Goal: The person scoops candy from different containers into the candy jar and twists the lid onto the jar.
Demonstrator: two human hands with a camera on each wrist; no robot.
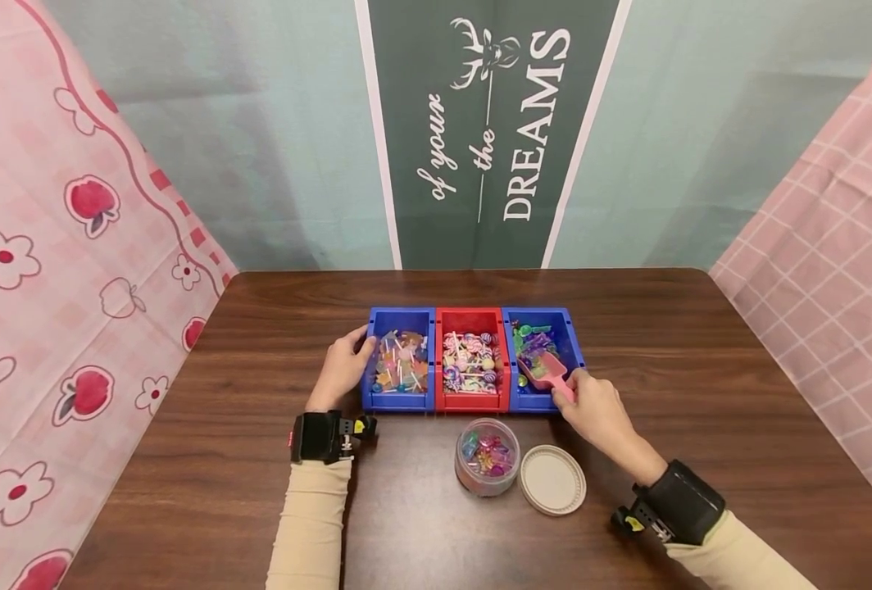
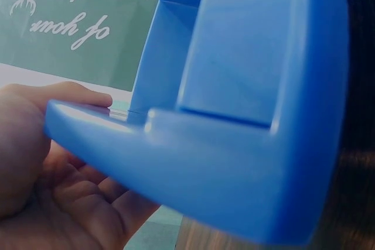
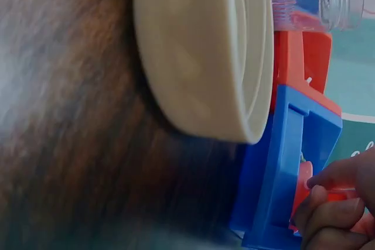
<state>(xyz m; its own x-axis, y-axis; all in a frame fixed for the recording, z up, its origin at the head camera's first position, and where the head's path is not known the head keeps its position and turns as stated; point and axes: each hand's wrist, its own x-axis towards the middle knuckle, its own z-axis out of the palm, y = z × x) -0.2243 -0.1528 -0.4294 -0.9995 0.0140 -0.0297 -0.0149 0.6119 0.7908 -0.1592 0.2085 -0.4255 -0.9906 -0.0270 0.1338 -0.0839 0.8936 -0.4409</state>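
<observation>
My left hand [image 1: 342,367] holds the side wall of the left blue bin [image 1: 399,401], thumb over the rim and fingers outside, as the left wrist view shows. Small star and lollipop-shaped pieces [image 1: 401,360] lie in that bin. My right hand [image 1: 597,410] pinches the handle of a pink scoop [image 1: 551,373]. The scoop's blade is inside the right blue bin [image 1: 532,402], among green, purple and blue translucent pieces [image 1: 533,338]. In the right wrist view, fingertips and thumb close on the scoop's handle; its blade is mostly hidden by the bin wall.
Between the blue bins stands a red bin [image 1: 473,402] of swirled lollipop pieces. An uncovered clear jar [image 1: 480,487] in front of it contains pink, green and purple pieces. Its cream lid [image 1: 552,481] lies to the right, near my right forearm. A fabric backdrop [image 1: 296,164] rises behind the table.
</observation>
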